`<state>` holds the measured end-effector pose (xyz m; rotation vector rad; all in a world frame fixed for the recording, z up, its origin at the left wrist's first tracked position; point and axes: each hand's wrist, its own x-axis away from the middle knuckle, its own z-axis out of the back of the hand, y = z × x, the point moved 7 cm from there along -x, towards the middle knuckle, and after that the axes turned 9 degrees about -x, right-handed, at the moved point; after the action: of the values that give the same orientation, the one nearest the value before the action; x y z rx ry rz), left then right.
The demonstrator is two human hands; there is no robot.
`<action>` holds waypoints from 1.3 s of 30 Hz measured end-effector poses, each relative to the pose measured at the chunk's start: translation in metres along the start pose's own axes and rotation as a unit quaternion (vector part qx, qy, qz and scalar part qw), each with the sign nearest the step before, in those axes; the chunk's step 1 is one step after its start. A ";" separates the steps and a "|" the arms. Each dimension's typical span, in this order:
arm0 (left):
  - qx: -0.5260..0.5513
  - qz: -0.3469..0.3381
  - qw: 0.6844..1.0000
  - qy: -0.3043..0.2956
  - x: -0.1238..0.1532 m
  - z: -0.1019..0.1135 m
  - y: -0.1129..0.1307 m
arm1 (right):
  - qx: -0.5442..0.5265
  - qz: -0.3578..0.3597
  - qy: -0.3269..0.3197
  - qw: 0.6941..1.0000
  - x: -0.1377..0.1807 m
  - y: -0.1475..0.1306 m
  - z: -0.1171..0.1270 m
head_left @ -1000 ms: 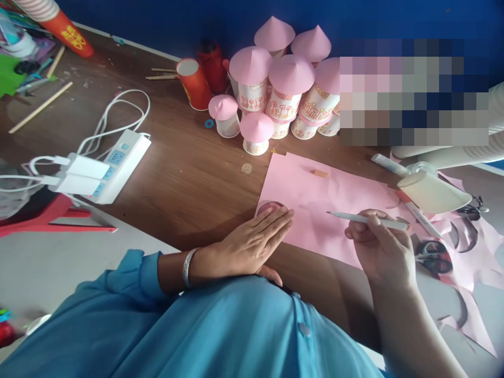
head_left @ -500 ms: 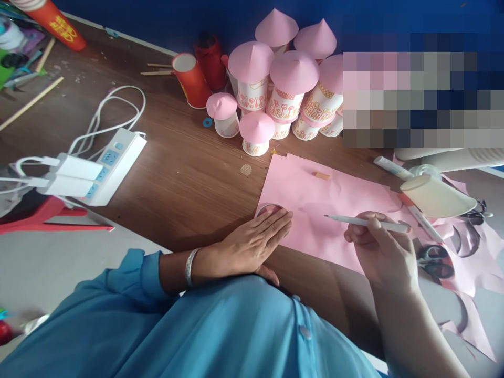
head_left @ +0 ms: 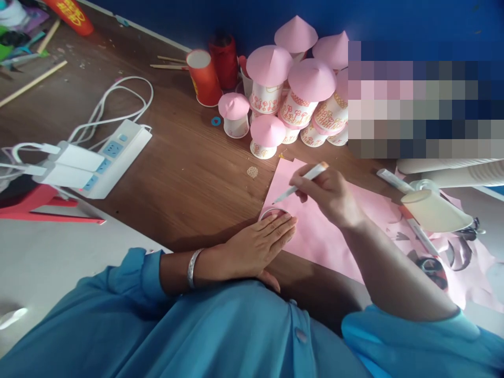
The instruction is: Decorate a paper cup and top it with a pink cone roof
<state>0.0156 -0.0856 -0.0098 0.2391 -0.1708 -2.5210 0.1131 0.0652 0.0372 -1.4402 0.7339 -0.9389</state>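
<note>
My left hand (head_left: pixel 255 247) lies flat with its fingers stretched out, over a round thing with a pale rim (head_left: pixel 271 211). Most of that round thing is hidden under the fingers, so I cannot tell its kind. It sits at the left edge of a pink paper sheet (head_left: pixel 323 236). My right hand (head_left: pixel 331 194) is closed around a white pen (head_left: pixel 286 194). The pen's tip points down and left, just above the round rim; whether it touches the paper I cannot tell.
Several paper cups with pink cone roofs (head_left: pixel 268 128) stand at the back, beside a red cup (head_left: pixel 205 79). A power strip (head_left: pixel 126 157) with cables lies left. On the right are scissors (head_left: pixel 431 268), a tipped cream cup (head_left: pixel 433 210) and pink scraps (head_left: pixel 472 273).
My right hand has swung left with the pen, from the right side of the pink sheet to the round rim. The left hand stays in place, and the view has shifted slightly.
</note>
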 end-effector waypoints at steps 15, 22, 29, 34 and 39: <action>-0.040 -0.006 0.999 0.023 0.002 0.002 0.001 | 0.035 -0.082 -0.189 0.978 -0.034 0.031 -0.040; -0.051 -0.006 0.998 0.024 0.001 0.006 0.001 | 0.064 -0.079 -0.243 0.965 -0.038 0.034 -0.051; -0.061 -0.007 0.998 0.021 0.002 0.007 0.001 | 0.079 -0.052 -0.254 0.963 -0.039 0.027 -0.052; -0.072 -0.009 0.997 0.028 0.003 0.006 0.001 | 0.061 -0.072 -0.221 0.971 -0.036 0.031 -0.038; -0.054 -0.012 0.998 0.030 0.004 0.001 -0.001 | 0.054 -0.068 -0.145 0.986 -0.024 0.029 -0.014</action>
<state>0.0122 -0.0869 -0.0099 0.2746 -0.0075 -2.5340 0.0915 0.0765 0.0052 -1.5042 0.3679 -0.8350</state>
